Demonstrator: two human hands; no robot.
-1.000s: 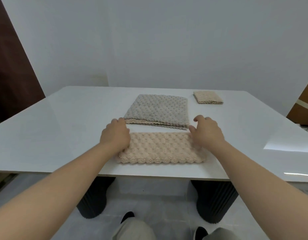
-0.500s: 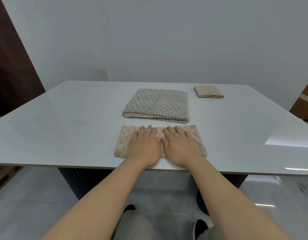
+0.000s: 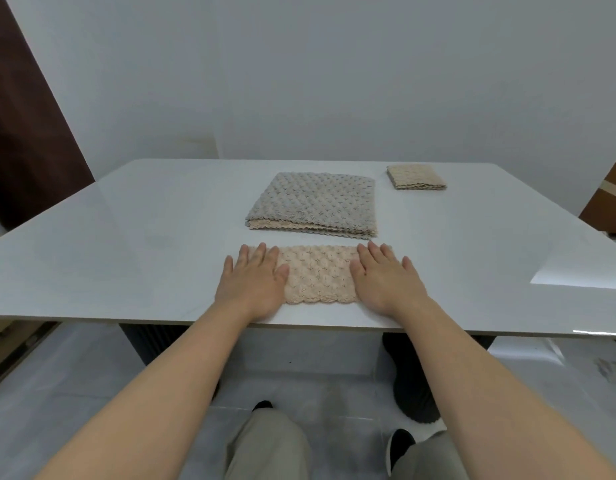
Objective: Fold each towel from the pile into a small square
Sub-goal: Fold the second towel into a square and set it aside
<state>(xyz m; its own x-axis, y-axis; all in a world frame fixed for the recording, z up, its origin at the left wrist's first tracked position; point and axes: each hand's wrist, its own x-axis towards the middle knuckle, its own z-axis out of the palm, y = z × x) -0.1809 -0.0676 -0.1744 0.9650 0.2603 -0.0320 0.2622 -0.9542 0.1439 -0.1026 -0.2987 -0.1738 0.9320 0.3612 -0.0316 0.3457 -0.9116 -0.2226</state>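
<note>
One counter, with two dark pedestals under it. Towels in three spots: one beige strip at the near edge, one small folded square at the far right, and one pile between them showing two colours, grey over beige; number of layers in it not readable. Two hands, left hand and right hand; two shoes and two trouser legs below.
</note>
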